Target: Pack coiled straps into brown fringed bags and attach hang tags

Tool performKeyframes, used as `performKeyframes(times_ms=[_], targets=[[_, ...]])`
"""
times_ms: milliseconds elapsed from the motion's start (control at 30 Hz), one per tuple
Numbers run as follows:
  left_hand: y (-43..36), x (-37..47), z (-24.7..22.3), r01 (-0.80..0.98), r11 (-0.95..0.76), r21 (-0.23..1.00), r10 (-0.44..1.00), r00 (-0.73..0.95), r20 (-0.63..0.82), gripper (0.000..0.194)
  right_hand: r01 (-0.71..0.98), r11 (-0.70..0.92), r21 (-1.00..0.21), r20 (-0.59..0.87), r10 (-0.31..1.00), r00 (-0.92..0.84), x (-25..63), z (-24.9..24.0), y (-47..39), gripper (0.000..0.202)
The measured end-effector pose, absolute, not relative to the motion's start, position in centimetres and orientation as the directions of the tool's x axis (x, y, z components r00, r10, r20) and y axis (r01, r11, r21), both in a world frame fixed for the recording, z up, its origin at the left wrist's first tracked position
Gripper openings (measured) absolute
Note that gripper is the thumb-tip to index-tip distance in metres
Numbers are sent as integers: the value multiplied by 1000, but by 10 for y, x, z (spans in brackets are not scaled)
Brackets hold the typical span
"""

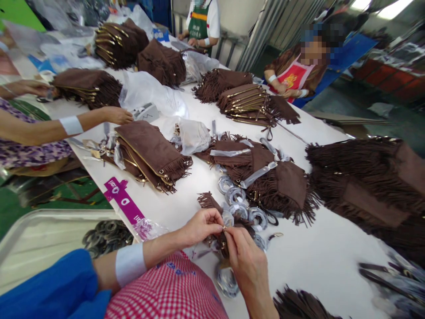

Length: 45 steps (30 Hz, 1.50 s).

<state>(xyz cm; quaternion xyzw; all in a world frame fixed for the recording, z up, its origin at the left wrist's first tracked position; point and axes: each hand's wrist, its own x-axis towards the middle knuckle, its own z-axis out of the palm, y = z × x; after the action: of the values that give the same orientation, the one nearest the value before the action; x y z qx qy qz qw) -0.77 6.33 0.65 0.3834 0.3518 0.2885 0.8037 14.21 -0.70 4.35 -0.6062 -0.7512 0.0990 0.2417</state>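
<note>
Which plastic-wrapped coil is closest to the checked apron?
The lone coil low in the view, between the checked apron and the wrist of the right hand. The other coils sit higher in the view, mostly clustered together.

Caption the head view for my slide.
Left hand and right hand pinch a tiny shiny piece near wrapped coils and fringed brown bags.

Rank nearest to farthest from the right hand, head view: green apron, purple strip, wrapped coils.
1. Wrapped coils: on the table, close around the right hand.
2. Purple strip: table's left edge.
3. Green apron: on a co-worker, past the table's far side.
</note>
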Motion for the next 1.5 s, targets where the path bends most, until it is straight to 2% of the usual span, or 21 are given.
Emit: performKeyframes(times_ms=[100, 200, 267, 500, 600, 733, 800, 900, 1000, 1100, 1233, 1400, 1467, 1500], targets=[[65, -12, 11, -123, 440, 889, 762, 575, -298, 14, 765, 168, -622, 197, 979, -55, 147, 44, -8, 15], [69, -20, 33, 52, 158, 986, 829, 536, -161, 2, 683, 79, -726, 146, 988, 41, 147, 48, -9, 18], [72, -24, 51, 126, 16, 992, 841, 535, -81, 7, 634, 38, -772, 125, 988, 93, 144, 50, -8, 18], [83, -23, 76, 143, -111, 983, 810, 587, 6, 8, 424, 32, -905, 85, 991, 105, 127, 46, 4, 18], [85, -22, 75, 135, -113, 984, 795, 606, 8, 8, 399, 18, -917, 65, 992, 105, 125, 40, 7, 18], [83, -23, 67, 77, -12, 997, 825, 564, -33, 4, 354, -102, -930, -37, 982, 188, 125, 34, 4, 24], [81, -26, 61, 86, 11, 996, 833, 551, -57, 9, 314, -154, -937, -83, 970, 231, 125, 32, 3, 26], [75, -29, 51, 165, -76, 983, 804, 593, -37, 4, 287, -165, -944, -93, 965, 246, 123, 32, 2, 29], [69, -29, 44, 196, -155, 968, 837, 547, 23, 15, 305, -142, -942, -69, 969, 237, 122, 32, 2, 30], [66, -27, 40, 193, -180, 964, 868, 492, 64, 15, 330, -139, -934, -66, 972, 224, 121, 32, 1, 29], [67, -27, 37, 177, -212, 961, 833, 547, 83, 8, 340, -143, -930, -76, 976, 203, 123, 32, 1, 30], [68, -28, 38, 160, -211, 964, 845, 526, 98, 16, 337, -157, -929, -89, 974, 209, 123, 31, 3, 30], [69, -30, 38, 140, -170, 975, 858, 509, 76, 17, 266, -203, -942, -152, 968, 200, 123, 29, 4, 31], [70, -30, 38, 113, -112, 987, 862, 506, 40, 16, 176, -246, -953, -213, 959, 187, 124, 28, 5, 31]])
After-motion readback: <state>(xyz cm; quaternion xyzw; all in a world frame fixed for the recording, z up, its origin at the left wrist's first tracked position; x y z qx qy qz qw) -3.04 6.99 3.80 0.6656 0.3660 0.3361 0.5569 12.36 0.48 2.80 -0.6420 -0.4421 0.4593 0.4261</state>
